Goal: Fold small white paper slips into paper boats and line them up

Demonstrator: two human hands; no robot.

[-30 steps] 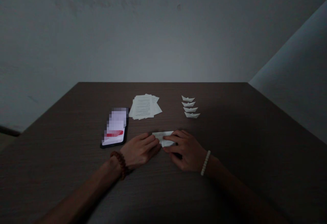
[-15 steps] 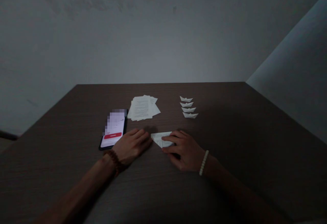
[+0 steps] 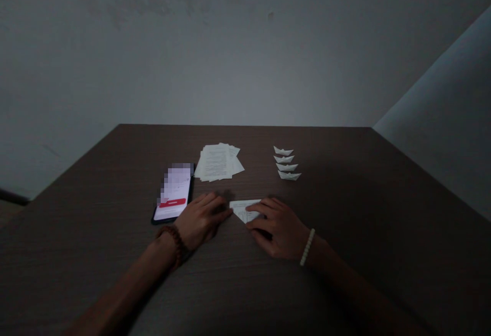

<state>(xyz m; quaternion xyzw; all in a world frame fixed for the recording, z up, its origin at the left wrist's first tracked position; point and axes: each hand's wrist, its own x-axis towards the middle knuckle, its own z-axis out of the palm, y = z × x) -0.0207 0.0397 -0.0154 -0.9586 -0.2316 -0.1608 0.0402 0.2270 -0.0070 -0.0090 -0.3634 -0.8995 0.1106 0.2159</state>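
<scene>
A small printed paper folded to a triangle point(image 3: 239, 209) lies on the table, its long edge away from me and its point towards me. My right hand point(image 3: 278, 227) holds it down, the fingertips pressing on its right part and covering that end. Close to its left corner rests my left hand point(image 3: 204, 218), with bent fingers drawn together and a fingertip at the paper's edge. I see nothing in the left hand. Beyond the right hand, several folded paper boats point(image 3: 289, 176) stand in a column.
A loose pile of printed paper sheets point(image 3: 217, 162) lies beyond my left hand. Left of it, a phone point(image 3: 174, 193) with a lit screen lies partly behind that hand. The dark wooden table point(image 3: 230, 290) meets a grey wall point(image 3: 245, 70) at the back.
My left hand's fingers are more bent, with a fingertip nearer the folded paper's left corner. The right hand stays on the paper. The whole view has shifted slightly.
</scene>
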